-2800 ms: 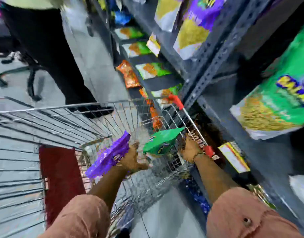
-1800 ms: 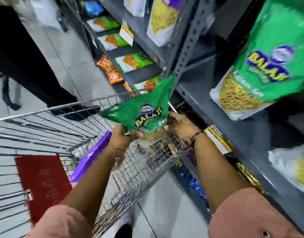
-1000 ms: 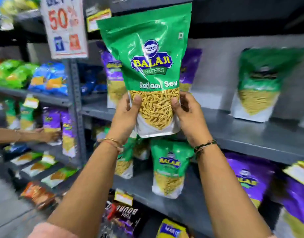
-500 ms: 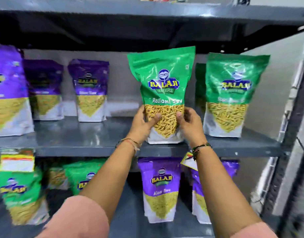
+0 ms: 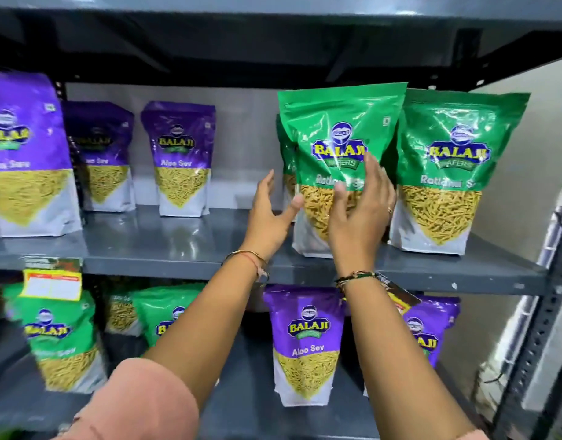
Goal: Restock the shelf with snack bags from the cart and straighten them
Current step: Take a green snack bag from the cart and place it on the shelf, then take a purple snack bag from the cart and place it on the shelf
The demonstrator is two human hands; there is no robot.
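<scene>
A shop: grey metal shelving (image 5: 165, 246) is holding rows of branded snack bags (image 5: 179, 160), a price tag (image 5: 51, 282) hanging below.
</scene>
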